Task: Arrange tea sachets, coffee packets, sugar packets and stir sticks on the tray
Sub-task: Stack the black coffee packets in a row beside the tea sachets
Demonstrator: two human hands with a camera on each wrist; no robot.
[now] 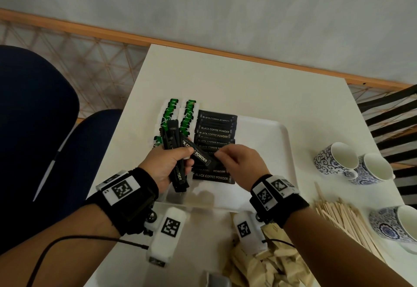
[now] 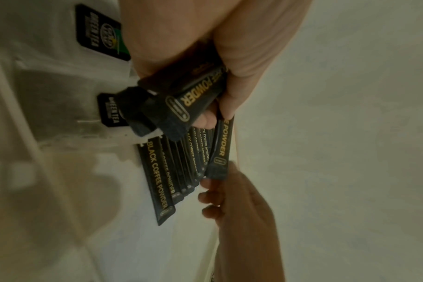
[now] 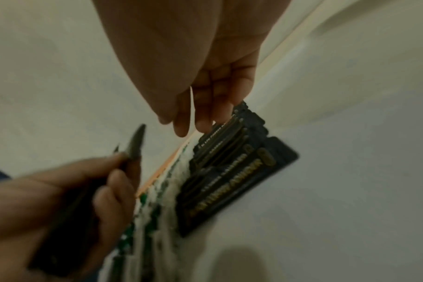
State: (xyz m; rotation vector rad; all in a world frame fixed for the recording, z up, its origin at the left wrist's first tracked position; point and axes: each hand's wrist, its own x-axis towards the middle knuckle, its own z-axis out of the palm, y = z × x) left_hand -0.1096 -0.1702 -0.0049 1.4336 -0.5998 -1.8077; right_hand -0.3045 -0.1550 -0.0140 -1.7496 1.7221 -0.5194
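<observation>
My left hand [image 1: 167,164] grips a bundle of black coffee packets [image 1: 178,173] above the white tray's [image 1: 266,142] left side. One coffee packet [image 1: 198,154] slants out from under the left thumb, and my right hand [image 1: 239,162] pinches its far end. In the left wrist view that packet [image 2: 221,148] reaches down to the right hand's fingertips [image 2: 213,183], with the bundle [image 2: 193,91] above it. A row of coffee packets [image 1: 215,131] lies on the tray, with green tea sachets [image 1: 187,115] in two columns to its left.
Wooden stir sticks [image 1: 345,219] lie heaped on the table at the right, and brown sugar packets [image 1: 277,264] at the near edge. Three blue-patterned cups [image 1: 336,160] stand at the right. A blue chair [image 1: 33,117] is on the left.
</observation>
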